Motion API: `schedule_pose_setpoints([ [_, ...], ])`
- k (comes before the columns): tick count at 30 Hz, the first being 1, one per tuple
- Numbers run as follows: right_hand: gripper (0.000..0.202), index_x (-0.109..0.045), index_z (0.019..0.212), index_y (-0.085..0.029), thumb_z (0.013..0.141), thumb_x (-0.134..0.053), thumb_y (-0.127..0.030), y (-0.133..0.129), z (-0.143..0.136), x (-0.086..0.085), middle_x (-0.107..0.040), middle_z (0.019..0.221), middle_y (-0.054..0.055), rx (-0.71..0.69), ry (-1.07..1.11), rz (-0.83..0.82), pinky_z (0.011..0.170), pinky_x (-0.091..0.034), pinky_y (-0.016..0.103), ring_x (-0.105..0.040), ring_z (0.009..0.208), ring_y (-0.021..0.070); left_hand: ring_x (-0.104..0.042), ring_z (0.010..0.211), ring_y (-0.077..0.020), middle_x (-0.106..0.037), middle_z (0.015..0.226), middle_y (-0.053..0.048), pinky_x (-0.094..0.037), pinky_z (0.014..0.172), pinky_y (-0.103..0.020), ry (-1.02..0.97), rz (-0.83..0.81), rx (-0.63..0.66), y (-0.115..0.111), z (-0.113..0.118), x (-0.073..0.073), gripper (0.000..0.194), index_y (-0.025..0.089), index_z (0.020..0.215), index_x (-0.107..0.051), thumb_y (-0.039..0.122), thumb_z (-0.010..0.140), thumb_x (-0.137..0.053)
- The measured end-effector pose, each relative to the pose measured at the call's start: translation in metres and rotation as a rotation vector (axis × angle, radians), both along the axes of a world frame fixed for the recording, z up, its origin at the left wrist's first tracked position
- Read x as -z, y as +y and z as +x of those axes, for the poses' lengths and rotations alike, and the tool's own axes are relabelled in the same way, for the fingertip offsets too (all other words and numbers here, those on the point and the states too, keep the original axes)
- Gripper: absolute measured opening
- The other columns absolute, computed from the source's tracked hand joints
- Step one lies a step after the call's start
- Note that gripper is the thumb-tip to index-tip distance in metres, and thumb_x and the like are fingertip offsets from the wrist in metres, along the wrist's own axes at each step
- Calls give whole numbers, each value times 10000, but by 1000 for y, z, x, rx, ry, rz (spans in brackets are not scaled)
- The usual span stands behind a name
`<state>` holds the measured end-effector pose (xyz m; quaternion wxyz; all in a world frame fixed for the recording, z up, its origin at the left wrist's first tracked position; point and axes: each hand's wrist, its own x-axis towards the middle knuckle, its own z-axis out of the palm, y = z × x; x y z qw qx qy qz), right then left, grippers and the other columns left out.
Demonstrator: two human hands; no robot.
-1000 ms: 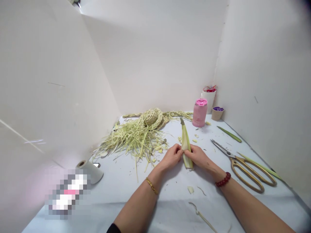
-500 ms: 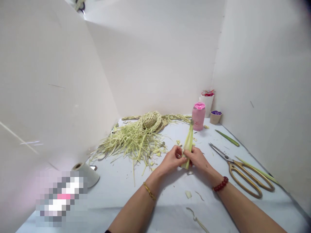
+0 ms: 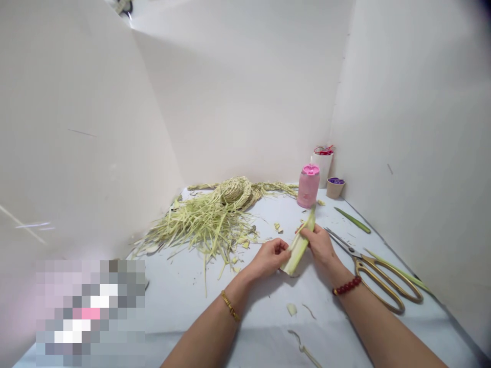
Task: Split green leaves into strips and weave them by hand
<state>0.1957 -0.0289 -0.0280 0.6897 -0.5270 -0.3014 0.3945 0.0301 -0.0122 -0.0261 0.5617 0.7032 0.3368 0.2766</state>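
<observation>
A pale green corn husk (image 3: pixel 297 255) slants up and to the right between my hands, its narrow tip toward the pink bottle. My right hand (image 3: pixel 320 245) grips it along the upper part, thumb on top. At its lower left edge, my left hand (image 3: pixel 270 259) has its fingers curled in a pinch on the husk. To the right of my right hand lie large scissors (image 3: pixel 378 271) with gold handles, blades slightly apart. Small husk scraps (image 3: pixel 292 308) rest on the table below the hands.
A heap of shredded strips (image 3: pixel 199 220) spreads at the left, with a coiled braid (image 3: pixel 235 191) behind it. At the back right stand a pink bottle (image 3: pixel 308 188), a white cup (image 3: pixel 322 166) and a small tan cup (image 3: pixel 335 189). White walls enclose the table on three sides.
My right hand has slid up the husk and turned it, so it now tilts further right and lies wider open. My left hand has moved slightly away from the right. The view has shifted a little.
</observation>
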Motion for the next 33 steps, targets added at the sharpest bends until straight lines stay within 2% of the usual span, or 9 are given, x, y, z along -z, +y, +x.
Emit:
schedule_pose_setpoints([
  [4, 172, -609, 714, -167, 551, -653, -196, 3, 20, -8, -632, 628, -25, 139, 89, 24, 554, -481, 236, -571, 592, 130, -387, 494, -66, -454, 578, 44, -268, 466, -199, 43, 6, 38, 1, -3, -4, 202, 140, 794, -543, 325, 756, -615],
  [8, 160, -591, 695, -176, 560, -670, -213, 4, 30, -12, -633, 601, -20, 174, 99, 41, 537, -492, 245, -582, 573, 136, -406, 488, -69, -464, 570, 42, -288, 460, -199, 61, -2, 49, 4, -5, -6, 206, 145, 799, -532, 333, 760, -607],
  [12, 164, -577, 674, -178, 593, -694, -260, 5, 33, -8, -622, 572, -21, 196, 101, 65, 501, -493, 250, -576, 538, 136, -415, 496, -69, -462, 579, 46, -302, 465, -200, 99, 14, 61, 5, -7, -7, 230, 149, 797, -525, 364, 767, -602],
  [19, 113, -590, 674, -178, 604, -662, -231, 11, 42, 1, -609, 608, -28, 265, 135, 98, 528, -486, 214, -554, 580, 112, -401, 509, -71, -472, 607, 45, -298, 477, -206, 150, 24, 92, 9, -11, -8, 230, 146, 809, -529, 360, 753, -592],
  [28, 109, -597, 679, -200, 580, -641, -191, 13, 48, 7, -625, 721, -14, 149, 189, 143, 572, -485, 221, -563, 638, 116, -410, 526, -80, -490, 642, 34, -317, 479, -210, 157, -4, 57, 9, -12, -10, 204, 150, 814, -541, 319, 714, -595],
  [33, 153, -659, 765, -191, 613, -679, -197, 9, 55, -1, -696, 857, 30, -69, 272, 117, 673, -512, 248, -623, 787, 151, -417, 539, -85, -491, 635, 28, -311, 484, -204, 191, 22, -20, 10, -13, -10, 167, 146, 786, -544, 293, 713, -574],
])
